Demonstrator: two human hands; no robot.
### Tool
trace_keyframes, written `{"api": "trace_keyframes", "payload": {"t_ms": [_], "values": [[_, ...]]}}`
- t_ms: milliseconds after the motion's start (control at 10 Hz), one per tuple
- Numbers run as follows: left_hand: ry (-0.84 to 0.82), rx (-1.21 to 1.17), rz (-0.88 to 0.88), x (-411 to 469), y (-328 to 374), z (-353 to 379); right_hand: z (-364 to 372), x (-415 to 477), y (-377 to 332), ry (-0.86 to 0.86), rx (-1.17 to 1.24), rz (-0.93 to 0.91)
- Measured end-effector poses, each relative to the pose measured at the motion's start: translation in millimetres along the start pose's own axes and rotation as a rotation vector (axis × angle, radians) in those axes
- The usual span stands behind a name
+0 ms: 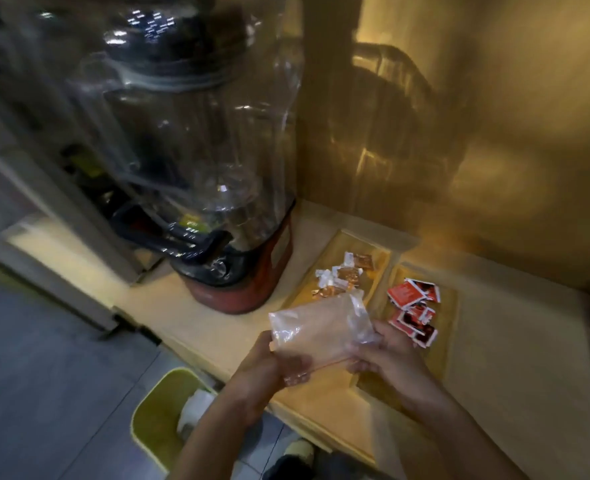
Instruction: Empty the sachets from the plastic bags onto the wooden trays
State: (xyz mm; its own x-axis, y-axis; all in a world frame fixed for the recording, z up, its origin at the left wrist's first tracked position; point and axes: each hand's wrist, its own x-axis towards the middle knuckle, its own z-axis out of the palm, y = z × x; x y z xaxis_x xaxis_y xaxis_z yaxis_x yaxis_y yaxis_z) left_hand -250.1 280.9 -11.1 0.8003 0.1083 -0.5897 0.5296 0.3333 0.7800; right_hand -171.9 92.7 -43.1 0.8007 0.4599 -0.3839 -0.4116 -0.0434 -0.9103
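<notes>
A clear plastic bag hangs flat between both hands over the near end of the left wooden tray. My left hand grips its lower left edge and my right hand grips its right side. The bag looks empty, though I cannot be sure. Several brown and white sachets lie in the left tray. Red and white sachets lie in the right wooden tray.
A large clear drink dispenser on a red base stands left of the trays on the wooden counter. A yellow-green bin with white paper sits on the grey floor below. A golden wall backs the counter.
</notes>
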Motion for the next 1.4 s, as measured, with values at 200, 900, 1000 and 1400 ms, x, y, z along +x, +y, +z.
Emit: {"api": "trace_keyframes", "payload": {"t_ms": [200, 900, 1000, 1400], "values": [[0.281, -0.073, 0.064, -19, -14, -20, 35, 14, 5, 0.034, -0.162, -0.069], [1.059, 0.325, 0.424, 17, -126, -237, 278, 117, 130, -0.179, -0.789, -0.622], [0.992, 0.574, 0.371, 55, -177, -271, 278, 151, 193, -0.186, -0.926, -0.589], [0.062, 0.978, -0.624, 106, -279, -321, 244, 188, 302, -0.715, -1.74, 0.279]]}}
